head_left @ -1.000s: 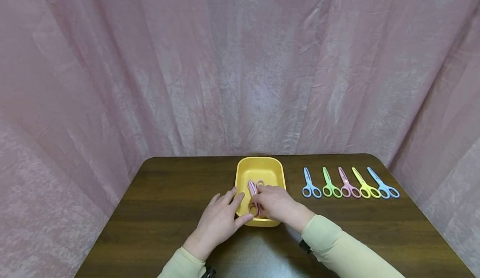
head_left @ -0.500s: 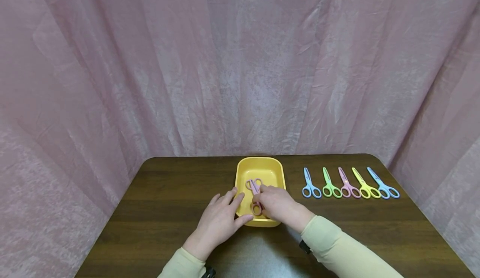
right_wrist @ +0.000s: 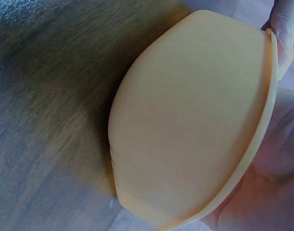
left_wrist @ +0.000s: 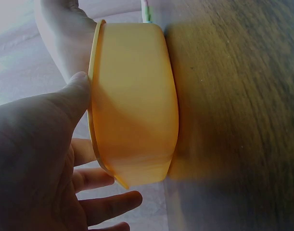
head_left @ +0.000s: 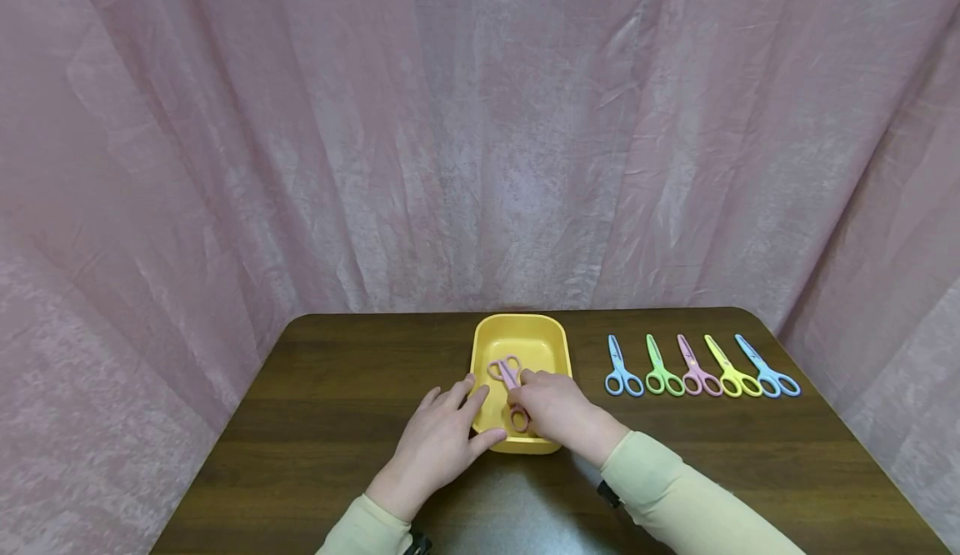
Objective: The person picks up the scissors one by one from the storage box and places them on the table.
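In the head view a yellow plastic tub (head_left: 532, 347) stands on the table, with pink scissors inside. Two finger loops of the pink scissors (head_left: 504, 367) point to the far side, and another pink loop (head_left: 519, 418) shows near the front, so more than one pair seems to lie there. My right hand (head_left: 557, 407) reaches in over the right rim and grips pink scissors, its fingertips hidden. Across the left front rim my left hand (head_left: 448, 438) rests with fingers spread and the thumb at the near corner. The left wrist view shows that thumb (left_wrist: 78, 86) against the rim.
To the right, several scissors lie in a row, blades away: blue scissors (head_left: 618, 368), green scissors (head_left: 660, 368), pink scissors (head_left: 697, 368), yellow scissors (head_left: 731, 368) and more blue scissors (head_left: 765, 368). A pink curtain (head_left: 480, 138) hangs behind the brown wooden table (head_left: 345, 388).
Inside the tub the pink scissors have turned: the far loops have shifted left into fuller view, and the near loop has moved right toward my right hand. My left hand has stayed in place.
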`<state>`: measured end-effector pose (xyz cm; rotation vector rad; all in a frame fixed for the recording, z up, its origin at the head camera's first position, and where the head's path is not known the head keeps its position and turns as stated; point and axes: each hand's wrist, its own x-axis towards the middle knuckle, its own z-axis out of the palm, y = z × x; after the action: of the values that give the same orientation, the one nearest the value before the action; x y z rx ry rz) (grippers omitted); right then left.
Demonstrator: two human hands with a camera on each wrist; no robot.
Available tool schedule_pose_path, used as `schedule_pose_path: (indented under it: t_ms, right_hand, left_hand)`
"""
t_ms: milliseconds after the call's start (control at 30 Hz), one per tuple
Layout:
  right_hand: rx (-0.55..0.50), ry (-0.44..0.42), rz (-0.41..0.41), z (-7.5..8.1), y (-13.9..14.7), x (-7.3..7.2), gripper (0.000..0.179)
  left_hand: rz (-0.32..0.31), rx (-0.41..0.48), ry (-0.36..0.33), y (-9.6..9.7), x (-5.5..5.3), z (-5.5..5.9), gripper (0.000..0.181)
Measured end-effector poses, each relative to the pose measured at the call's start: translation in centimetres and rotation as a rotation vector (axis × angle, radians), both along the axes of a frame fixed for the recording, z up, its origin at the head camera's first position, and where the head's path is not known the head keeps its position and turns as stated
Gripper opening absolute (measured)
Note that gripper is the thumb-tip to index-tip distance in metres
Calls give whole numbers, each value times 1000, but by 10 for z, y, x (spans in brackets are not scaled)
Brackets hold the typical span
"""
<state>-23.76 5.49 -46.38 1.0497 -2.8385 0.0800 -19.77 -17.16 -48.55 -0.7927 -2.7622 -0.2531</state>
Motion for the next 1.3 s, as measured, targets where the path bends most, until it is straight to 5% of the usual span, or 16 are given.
schedule_pose_path:
  t_ms: [433,1300]
  right_hand:
    - [5,-13,-60,-6,-1,-1,18]
    - [-45,118,-15,-5,4,-1,17]
  left_hand:
    - [-3,5,16,0,0,0,70]
    - [-3,8,22,0,1,1,70]
